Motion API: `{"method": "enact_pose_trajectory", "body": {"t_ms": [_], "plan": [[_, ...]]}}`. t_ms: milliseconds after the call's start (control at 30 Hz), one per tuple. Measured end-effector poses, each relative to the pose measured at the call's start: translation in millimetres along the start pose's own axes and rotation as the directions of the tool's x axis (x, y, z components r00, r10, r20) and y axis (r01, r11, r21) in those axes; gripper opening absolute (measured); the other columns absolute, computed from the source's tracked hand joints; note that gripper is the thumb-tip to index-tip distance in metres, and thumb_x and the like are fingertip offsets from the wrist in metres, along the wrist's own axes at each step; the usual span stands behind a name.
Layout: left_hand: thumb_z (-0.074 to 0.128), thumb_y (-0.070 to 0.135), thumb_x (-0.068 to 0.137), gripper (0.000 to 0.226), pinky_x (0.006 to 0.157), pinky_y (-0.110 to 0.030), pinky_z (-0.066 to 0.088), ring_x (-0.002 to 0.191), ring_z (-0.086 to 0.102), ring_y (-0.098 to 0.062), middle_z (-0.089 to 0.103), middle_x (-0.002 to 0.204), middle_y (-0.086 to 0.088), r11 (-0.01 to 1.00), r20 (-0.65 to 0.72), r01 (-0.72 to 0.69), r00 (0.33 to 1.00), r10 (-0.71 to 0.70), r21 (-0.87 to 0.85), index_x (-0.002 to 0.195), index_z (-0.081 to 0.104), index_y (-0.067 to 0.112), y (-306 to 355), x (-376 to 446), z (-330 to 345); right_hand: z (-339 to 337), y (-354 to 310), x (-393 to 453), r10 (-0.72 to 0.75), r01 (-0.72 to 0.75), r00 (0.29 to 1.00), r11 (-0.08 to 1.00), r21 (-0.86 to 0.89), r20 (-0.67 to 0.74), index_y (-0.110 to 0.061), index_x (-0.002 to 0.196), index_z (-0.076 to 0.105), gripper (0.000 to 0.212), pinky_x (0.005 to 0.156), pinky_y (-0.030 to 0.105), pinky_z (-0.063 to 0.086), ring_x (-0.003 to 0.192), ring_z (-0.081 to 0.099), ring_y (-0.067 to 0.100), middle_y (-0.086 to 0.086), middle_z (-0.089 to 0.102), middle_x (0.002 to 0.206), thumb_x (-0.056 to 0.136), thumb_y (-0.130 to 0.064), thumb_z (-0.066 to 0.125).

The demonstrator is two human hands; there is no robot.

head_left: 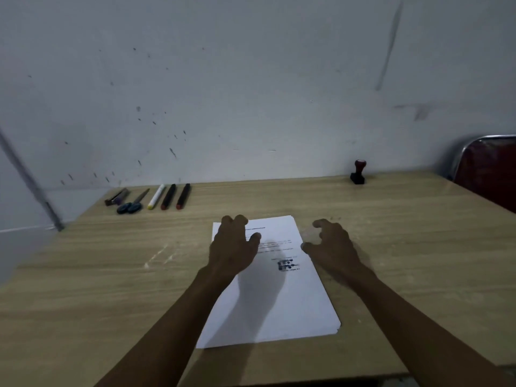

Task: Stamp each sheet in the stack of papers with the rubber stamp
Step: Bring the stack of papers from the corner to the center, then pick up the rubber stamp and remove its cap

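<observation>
Your left hand (233, 248) hovers over the upper left of the stack of papers (275, 297), fingers loosely curled, holding nothing. Your right hand (331, 245) hangs empty beside its right edge (top sheet already inked). The rubber stamp (358, 172) stands by the wall.

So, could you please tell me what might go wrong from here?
1. The top sheet already bears a stamp mark; it may get stamped twice, or smear if still wet.
2. The left hand may drag several sheets at once.
3. The stamp stands far back, beyond the right hand.
</observation>
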State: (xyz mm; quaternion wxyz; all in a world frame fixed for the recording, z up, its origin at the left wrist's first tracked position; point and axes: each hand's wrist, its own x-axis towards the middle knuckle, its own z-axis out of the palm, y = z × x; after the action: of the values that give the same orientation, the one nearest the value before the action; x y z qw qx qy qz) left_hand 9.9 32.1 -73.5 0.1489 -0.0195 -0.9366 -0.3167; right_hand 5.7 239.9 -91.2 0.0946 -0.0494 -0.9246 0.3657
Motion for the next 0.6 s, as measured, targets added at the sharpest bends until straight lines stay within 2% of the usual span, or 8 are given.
{"method": "enact_pose_trajectory", "body": {"t_ms": [100,300,600], "plan": [[0.061,0.036,0.089,0.040,0.089,-0.043,0.050,0.102,0.060,-0.024,0.053,0.119,-0.004,0.993,0.057,-0.117,0.991,0.118,-0.030,0.123,0.055,0.017,17.5,14.4,12.5,-7.6,8.2,13.5,0.003,-0.004,0.999,1.000,-0.021,-0.044,-0.019,0.135,0.049,0.062,0.091,0.042,0.051,0.118,0.054,0.024,0.009,0.050,0.132,0.080,-0.036,0.072],[0.063,0.029,0.089,0.032,0.087,-0.037,0.048,0.091,0.060,-0.021,0.059,0.108,-0.007,0.944,0.176,-0.320,0.928,0.329,-0.076,0.116,0.061,0.013,57.1,60.7,55.2,-25.1,32.1,52.8,0.068,-0.072,0.992,0.997,-0.034,-0.111,-0.022,0.131,0.053,0.058,0.088,0.041,0.053,0.109,0.059,0.022,0.006,0.058,0.127,0.079,-0.040,0.073],[0.066,0.026,0.086,0.026,0.084,-0.034,0.048,0.089,0.059,-0.018,0.064,0.100,-0.003,0.920,0.257,-0.376,0.883,0.392,-0.113,0.109,0.065,0.015,104.2,132.7,130.8,-59.3,82.5,132.8,0.177,-0.194,0.965,0.978,-0.074,-0.196,-0.022,0.125,0.057,0.048,0.086,0.034,0.050,0.109,0.059,0.023,0.003,0.063,0.119,0.081,-0.034,0.070]]}}
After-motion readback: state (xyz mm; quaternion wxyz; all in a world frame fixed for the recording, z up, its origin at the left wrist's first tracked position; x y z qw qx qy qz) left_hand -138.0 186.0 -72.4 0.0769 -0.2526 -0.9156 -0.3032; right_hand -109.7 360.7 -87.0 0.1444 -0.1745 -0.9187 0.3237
